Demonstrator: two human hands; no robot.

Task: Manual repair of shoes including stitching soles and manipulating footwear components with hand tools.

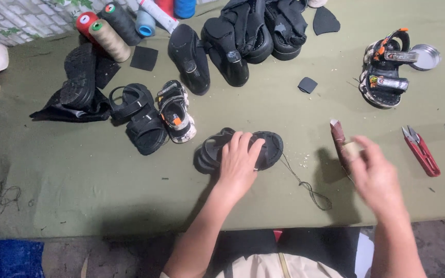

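My left hand [239, 162] lies flat on a small black sandal [271, 149] in the middle of the green table, pressing it down. A dark thread [310, 188] trails from the sandal toward the table's front edge. My right hand [374, 172] is blurred, raised to the right of the sandal. Its fingers are closed around a brown stick-like tool [340, 141] with a pale wrapped part.
Red snips [422, 151] lie right of my right hand. A pair of small sandals [155, 118] sits left of centre, black shoes [222, 46] and thread cones [110, 31] at the back, a strapped sandal [384, 69] and a round tin lid [427, 56] at the back right.
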